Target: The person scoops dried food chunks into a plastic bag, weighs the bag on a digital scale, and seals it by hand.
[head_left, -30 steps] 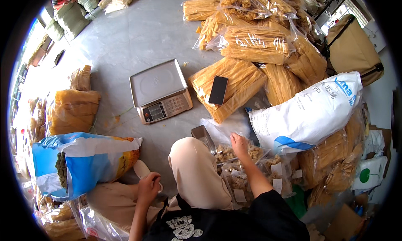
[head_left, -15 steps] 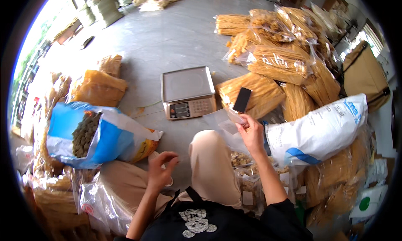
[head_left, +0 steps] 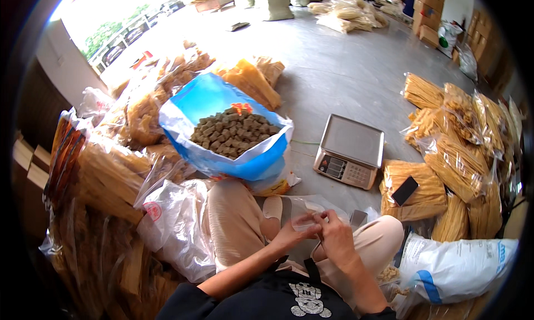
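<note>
A clear plastic bag (head_left: 305, 222) is held in front of my lap between both hands. My left hand (head_left: 293, 237) is closed with its fingertips at the bag's edge. Close against it, my right hand (head_left: 337, 239) pinches the same edge. Just beyond my knees, to the left, a blue and white sack (head_left: 192, 100) gapes wide, full of grey-brown cubes (head_left: 236, 133). Ahead and right of my hands, a digital scale (head_left: 352, 142) stands on the floor with a bare metal pan.
A black phone (head_left: 404, 191) lies on a bagged bundle of yellow dried sticks (head_left: 384, 200). More bagged bundles (head_left: 453, 158) pile up at right, above a white sack (head_left: 456, 261). Bagged dried goods (head_left: 105, 175) crowd my left side. Cardboard boxes (head_left: 428, 11) are stacked far off.
My right hand has brought the plastic bag from the right to the middle. My left hand, empty before, has joined it there. The view has swung left.
</note>
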Demonstrator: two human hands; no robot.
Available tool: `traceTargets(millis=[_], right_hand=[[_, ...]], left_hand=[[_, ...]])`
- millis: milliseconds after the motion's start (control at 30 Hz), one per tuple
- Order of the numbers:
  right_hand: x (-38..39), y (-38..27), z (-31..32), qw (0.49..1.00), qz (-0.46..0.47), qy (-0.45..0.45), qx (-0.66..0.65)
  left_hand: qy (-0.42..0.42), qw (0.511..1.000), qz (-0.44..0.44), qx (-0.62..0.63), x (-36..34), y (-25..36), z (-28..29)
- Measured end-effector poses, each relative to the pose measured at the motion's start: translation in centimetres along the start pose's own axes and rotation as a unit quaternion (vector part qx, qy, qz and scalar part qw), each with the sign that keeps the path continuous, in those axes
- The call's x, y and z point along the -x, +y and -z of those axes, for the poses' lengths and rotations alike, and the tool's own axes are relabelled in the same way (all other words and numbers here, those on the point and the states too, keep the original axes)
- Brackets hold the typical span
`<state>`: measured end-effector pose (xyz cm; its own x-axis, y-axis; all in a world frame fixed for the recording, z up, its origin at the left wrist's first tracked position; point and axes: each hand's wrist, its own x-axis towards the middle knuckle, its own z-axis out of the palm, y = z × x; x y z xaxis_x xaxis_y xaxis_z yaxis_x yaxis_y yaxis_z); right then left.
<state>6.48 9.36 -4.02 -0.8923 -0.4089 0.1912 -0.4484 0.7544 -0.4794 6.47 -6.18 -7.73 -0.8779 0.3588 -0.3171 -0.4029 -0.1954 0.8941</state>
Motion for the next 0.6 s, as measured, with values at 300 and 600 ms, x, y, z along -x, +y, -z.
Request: traceTargets(millis=[300, 600], right_hand=[[1.0, -0.6, -2.7, 0.998, -0.017, -0.004, -0.066], [1.3, -0.7, -5.0, 0.984, -0.131, -0.014, -0.12]], left_hand=[[0.114, 0.978, 0.08, 0.154, 0.1, -3.1, 2.9], [0.043, 0.991, 0.127, 0.027, 2.0, -2.9, 2.9]])
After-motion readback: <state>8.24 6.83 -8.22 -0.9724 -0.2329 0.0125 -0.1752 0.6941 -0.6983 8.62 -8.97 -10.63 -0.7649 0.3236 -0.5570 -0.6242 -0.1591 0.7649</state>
